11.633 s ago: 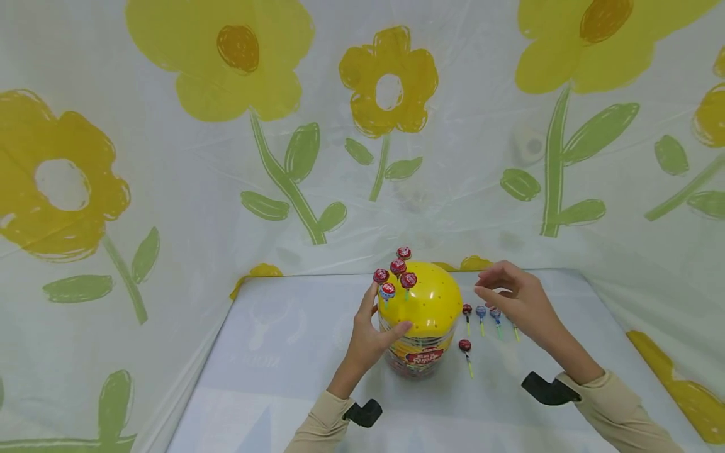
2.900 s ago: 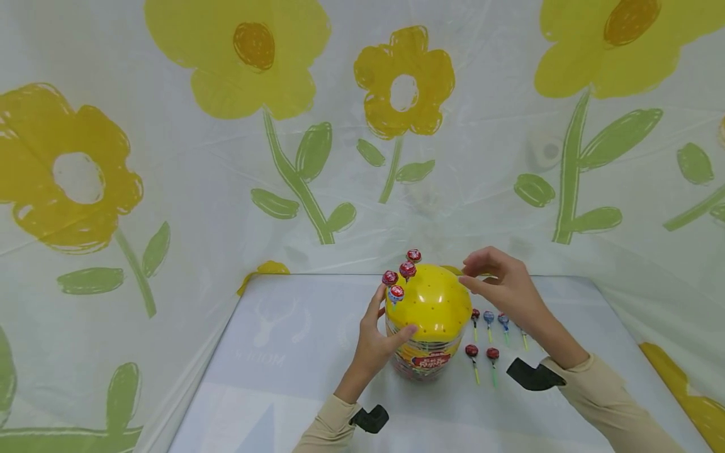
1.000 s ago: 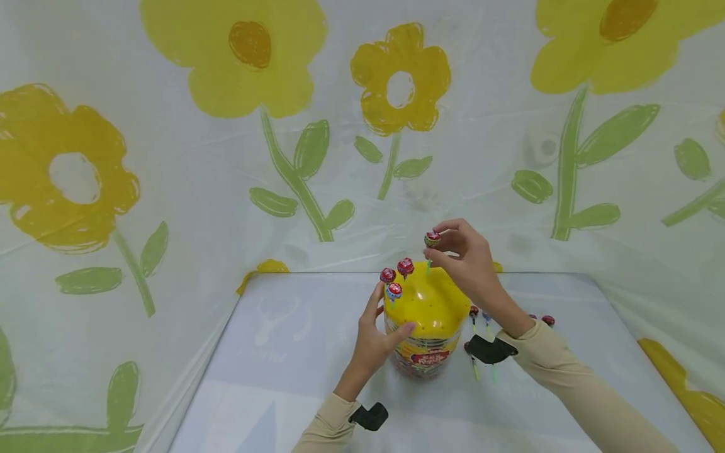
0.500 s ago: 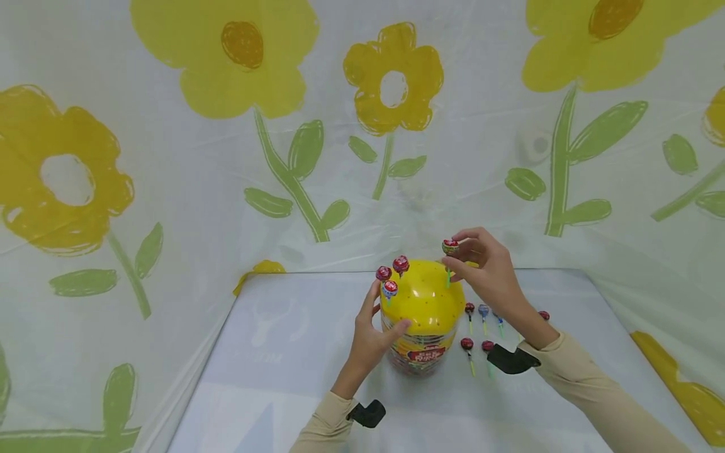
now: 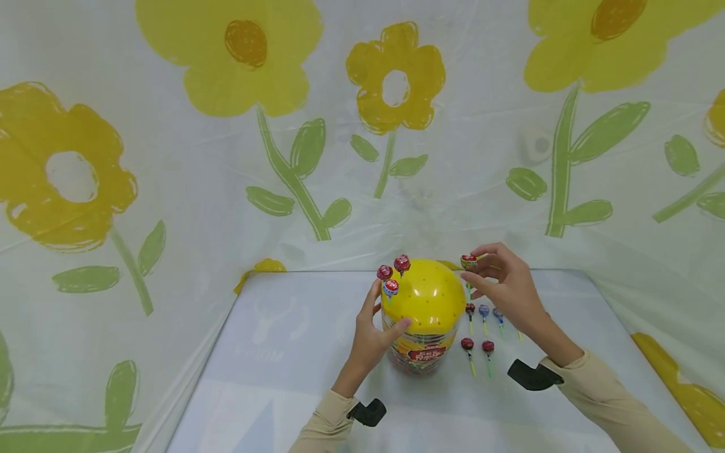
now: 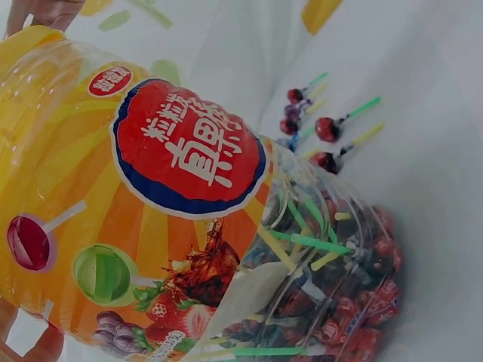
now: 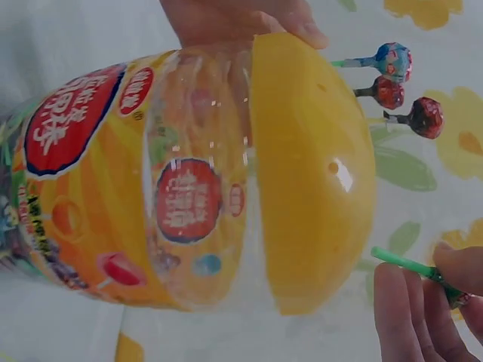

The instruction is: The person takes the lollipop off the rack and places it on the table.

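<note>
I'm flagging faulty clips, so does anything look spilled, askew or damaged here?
Nothing stands out. The jar stands upright with its yellow lid on, three lollipops stick up from it, and the loose lollipops on the table lie in rows.

Desk (image 5: 294, 377): pale top, faint antler-like figure (image 5: 274, 322) at left. Standing upright on it: clear jar (image 5: 421, 355), yellow domed lid on top. Lying right of jar, sticks toward near edge, two rows. Back: dark red lollipop (image 5: 470, 308), two blue lollipops (image 5: 484, 311), another yellow stick (image 5: 520, 336), partly hidden. Front: two red lollipops (image 5: 467, 344), just apart.
</note>
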Tool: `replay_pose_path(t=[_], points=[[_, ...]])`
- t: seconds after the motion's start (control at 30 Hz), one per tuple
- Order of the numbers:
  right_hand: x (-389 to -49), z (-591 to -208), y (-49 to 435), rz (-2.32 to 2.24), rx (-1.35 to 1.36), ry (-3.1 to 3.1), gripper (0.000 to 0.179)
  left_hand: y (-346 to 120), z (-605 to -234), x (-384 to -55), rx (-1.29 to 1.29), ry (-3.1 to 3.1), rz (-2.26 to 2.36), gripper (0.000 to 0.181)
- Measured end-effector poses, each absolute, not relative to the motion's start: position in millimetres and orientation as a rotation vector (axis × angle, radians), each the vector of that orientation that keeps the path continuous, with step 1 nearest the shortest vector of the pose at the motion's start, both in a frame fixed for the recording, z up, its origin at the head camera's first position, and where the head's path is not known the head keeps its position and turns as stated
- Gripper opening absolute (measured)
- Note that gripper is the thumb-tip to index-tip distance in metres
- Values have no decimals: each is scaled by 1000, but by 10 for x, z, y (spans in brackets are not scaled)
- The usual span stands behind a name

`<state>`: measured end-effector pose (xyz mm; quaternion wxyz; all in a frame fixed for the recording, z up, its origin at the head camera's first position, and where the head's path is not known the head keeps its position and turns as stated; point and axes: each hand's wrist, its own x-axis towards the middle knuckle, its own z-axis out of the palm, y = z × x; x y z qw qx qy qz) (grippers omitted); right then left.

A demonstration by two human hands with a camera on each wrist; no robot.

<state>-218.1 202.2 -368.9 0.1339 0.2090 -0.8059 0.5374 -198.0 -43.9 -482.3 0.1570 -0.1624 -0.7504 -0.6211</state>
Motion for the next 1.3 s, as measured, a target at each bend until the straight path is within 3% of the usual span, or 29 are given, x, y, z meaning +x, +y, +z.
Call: replay_pose_path(t=[1.3], points=[[-2013, -4477, 2603, 1560, 162, -2616, 42, -436, -4835, -1983, -458, -2159, -1765, 82]])
